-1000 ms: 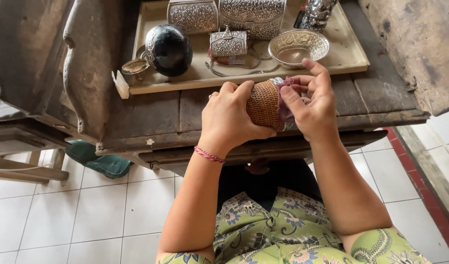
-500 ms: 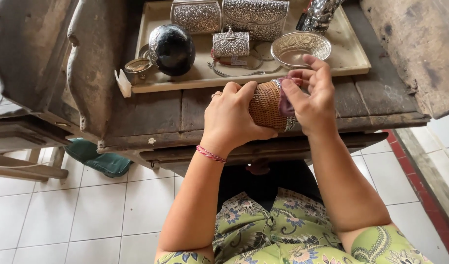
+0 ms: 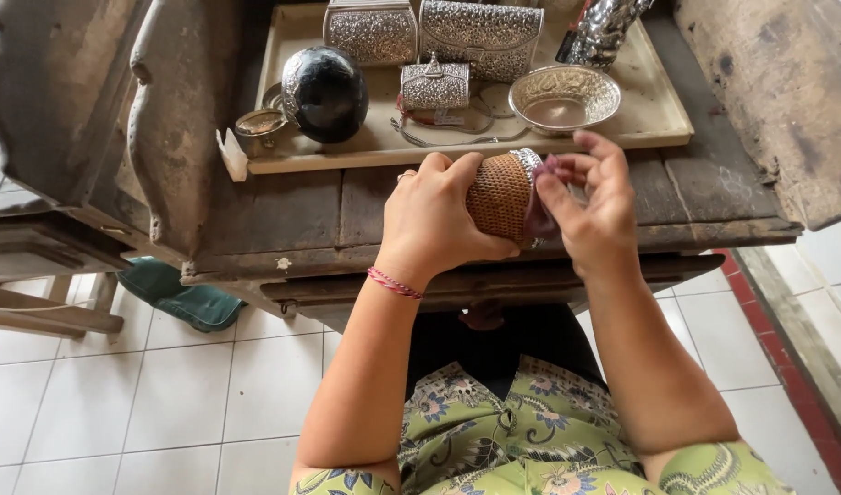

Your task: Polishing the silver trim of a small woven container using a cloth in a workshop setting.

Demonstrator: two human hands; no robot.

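Held thing: a small round brown woven basket with a silver metal rim [image 3: 501,194], just right of the frame's centre, held on its side above the front edge of the dark worn wooden workbench [image 3: 283,215].
Left hand [image 3: 436,215]: closed around the basket's woven body, fingers wrapped over the top and thumb underneath; a red string bracelet [image 3: 395,282] sits on the wrist.
Right hand [image 3: 596,206]: at the basket's rimmed end, its fingertips pinching a small purplish cloth [image 3: 539,209] against the silver rim.
Progress: judging from this alone, the cloth is working at the rim while the hand turns or steadies the basket; how much of the rim is already rubbed cannot be told, since most of it faces away or is covered.
Behind, upper centre: a shallow pale wooden tray [image 3: 663,110] lying on the bench.
On the tray: two embossed silver clutch boxes [image 3: 370,35] at the back, a smaller silver box [image 3: 434,85] in front of them, a chased silver bowl [image 3: 564,96] to the right, a glossy black egg-shaped object with silver trim [image 3: 326,92] to the left, and a small round metal cup [image 3: 258,130] beside it.
Lower frame: white floor tiles [image 3: 164,394] and a green flowered garment [image 3: 494,431] on the person's lap.
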